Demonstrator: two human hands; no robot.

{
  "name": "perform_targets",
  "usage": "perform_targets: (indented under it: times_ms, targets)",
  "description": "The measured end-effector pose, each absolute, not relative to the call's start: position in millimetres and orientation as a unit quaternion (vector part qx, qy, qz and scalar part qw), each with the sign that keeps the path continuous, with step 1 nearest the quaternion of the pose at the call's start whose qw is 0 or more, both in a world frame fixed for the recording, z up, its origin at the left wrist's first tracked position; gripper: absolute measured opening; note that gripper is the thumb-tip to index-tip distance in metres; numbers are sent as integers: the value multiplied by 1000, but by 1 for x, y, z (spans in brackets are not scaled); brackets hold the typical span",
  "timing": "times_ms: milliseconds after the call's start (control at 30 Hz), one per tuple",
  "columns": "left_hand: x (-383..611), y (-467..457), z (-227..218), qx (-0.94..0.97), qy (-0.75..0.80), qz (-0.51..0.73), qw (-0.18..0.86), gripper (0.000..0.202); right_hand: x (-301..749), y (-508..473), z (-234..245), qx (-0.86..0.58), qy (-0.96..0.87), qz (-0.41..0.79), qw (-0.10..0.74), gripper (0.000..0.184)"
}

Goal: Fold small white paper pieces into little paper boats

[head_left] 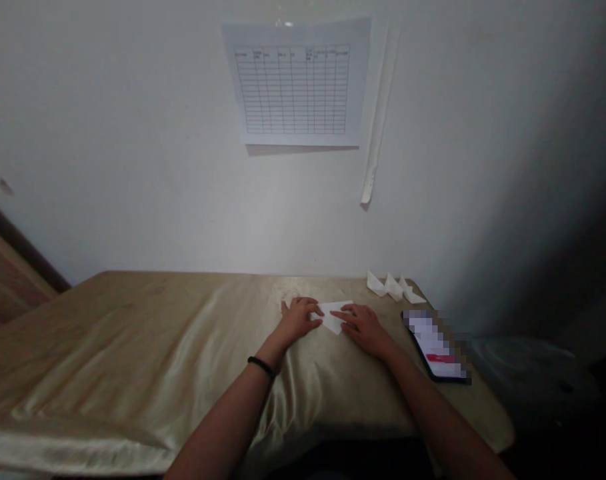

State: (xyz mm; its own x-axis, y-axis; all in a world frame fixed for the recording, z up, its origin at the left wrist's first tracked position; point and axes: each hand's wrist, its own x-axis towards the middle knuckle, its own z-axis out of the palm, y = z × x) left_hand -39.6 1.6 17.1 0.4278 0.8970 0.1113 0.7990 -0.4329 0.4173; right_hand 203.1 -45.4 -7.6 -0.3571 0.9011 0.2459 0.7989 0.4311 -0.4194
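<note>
A small piece of folded white paper [333, 322] lies flat on the cloth-covered table, with a point toward me. My left hand [299, 316] rests at its left edge, fingers apart and the tips touching the paper. From the other side my right hand [365, 327] reaches over its right part, index finger stretched out on the surface and the other fingers spread by the edge. Both hands partly hide the sheet. Beyond my right hand stand several folded white paper shapes [393, 287], like little boats, in a row near the back edge.
A phone [435, 347] with a lit screen lies right of my right arm. The satiny gold cloth [133, 347] is wrinkled over the table. A printed grid sheet [297, 93] and a loose white strip [370, 180] are on the wall behind.
</note>
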Motion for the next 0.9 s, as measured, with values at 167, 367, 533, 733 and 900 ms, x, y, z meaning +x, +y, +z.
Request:
perform_targets:
  times_ms: [167,367,533,733,900]
  targets:
    - [-43,6,16,832,508,159,158,22,202,-46,-8,-530,-816,113,200,37]
    - [-48,11,16,828,515,147,168,30,203,-47,-7,-529,-813,119,210,36]
    - [-47,12,12,823,520,156,166,32,202,-47,-5,-530,-813,121,209,36]
    - [-46,15,9,818,524,173,165,22,202,-47,-5,-532,-812,123,206,35]
    - [-43,11,15,818,533,153,153,16,202,-47,-6,-529,-814,116,209,36]
